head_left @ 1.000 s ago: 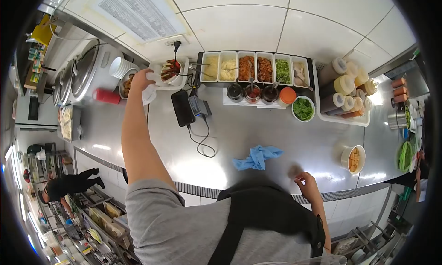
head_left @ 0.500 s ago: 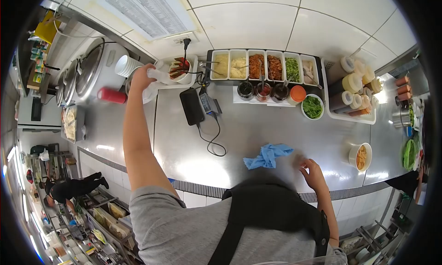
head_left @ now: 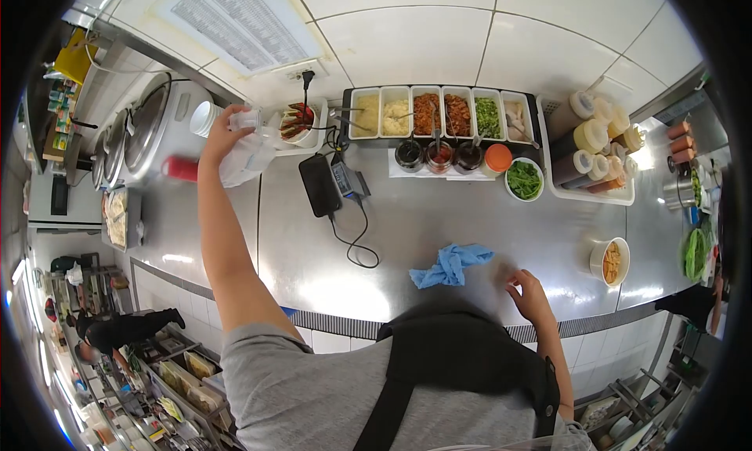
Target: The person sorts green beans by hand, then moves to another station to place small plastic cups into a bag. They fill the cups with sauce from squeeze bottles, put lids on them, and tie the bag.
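Note:
At the far left of the counter, my left hand (head_left: 225, 136) is closed on a clear plastic bag (head_left: 249, 159), with what look like small clear plastic cups (head_left: 244, 121) at its top. A stack of white cups (head_left: 204, 119) stands just left of that hand, and a red cylindrical object (head_left: 180, 169) lies below it. My right hand (head_left: 530, 296) rests by the counter's front edge, fingers loosely bent and apart, nothing visible in them. Nearest to it is a crumpled blue cloth (head_left: 452, 265).
Along the wall runs a rack of food tubs (head_left: 427, 112), with sauce jars (head_left: 439, 157) and a bowl of greens (head_left: 524, 180) in front. A tray of squeeze bottles (head_left: 591, 141) stands right. A black power adapter (head_left: 319, 184) with cables lies mid-counter. Another person (head_left: 125, 333) is at far left.
My left hand has drawn slightly back and left, and the clear bag with the cups now shows more fully beside it. My right hand stays in place.

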Action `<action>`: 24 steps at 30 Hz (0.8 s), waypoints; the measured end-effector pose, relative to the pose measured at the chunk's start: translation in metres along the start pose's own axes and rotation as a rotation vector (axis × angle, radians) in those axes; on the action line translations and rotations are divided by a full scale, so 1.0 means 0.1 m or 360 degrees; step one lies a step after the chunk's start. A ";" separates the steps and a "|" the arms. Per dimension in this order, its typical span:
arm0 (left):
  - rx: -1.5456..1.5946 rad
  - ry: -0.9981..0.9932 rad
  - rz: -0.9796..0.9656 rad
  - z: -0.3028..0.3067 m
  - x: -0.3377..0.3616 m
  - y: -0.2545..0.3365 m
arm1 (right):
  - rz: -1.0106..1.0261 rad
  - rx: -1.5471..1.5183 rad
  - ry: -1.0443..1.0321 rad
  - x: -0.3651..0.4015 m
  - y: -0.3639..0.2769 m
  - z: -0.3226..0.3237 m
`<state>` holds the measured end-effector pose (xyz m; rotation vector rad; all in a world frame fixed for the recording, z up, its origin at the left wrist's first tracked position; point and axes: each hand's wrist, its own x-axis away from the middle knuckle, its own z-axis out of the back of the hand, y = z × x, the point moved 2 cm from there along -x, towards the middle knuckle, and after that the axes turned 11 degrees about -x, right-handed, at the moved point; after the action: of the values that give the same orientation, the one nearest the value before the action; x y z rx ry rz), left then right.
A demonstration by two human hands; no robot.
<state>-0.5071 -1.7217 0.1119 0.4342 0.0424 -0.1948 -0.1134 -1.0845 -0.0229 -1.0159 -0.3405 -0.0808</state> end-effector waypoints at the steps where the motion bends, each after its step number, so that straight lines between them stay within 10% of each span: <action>1: 0.0239 -0.0007 0.0027 0.06 0.08 0.18 | 0.0030 -0.0019 -0.0025 -0.06 -0.05 0.02; 8: 0.1203 -0.0084 -0.0392 -0.41 0.89 2.33 | 0.0738 -0.0188 0.0275 -0.80 -1.54 0.17; 12: 0.1286 -0.0189 -0.0519 -1.00 1.23 3.16 | 0.0575 -0.1089 0.0264 -1.04 -2.19 -0.01; 24: 0.0786 -0.0241 -0.0558 -0.95 1.54 3.46 | 0.0158 -0.1828 -0.0189 -0.92 -1.77 -0.02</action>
<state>-0.2884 -1.4012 0.1561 0.9033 -0.0812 -0.5892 -0.2393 -1.1882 0.0920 -2.1790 -0.3471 -0.1304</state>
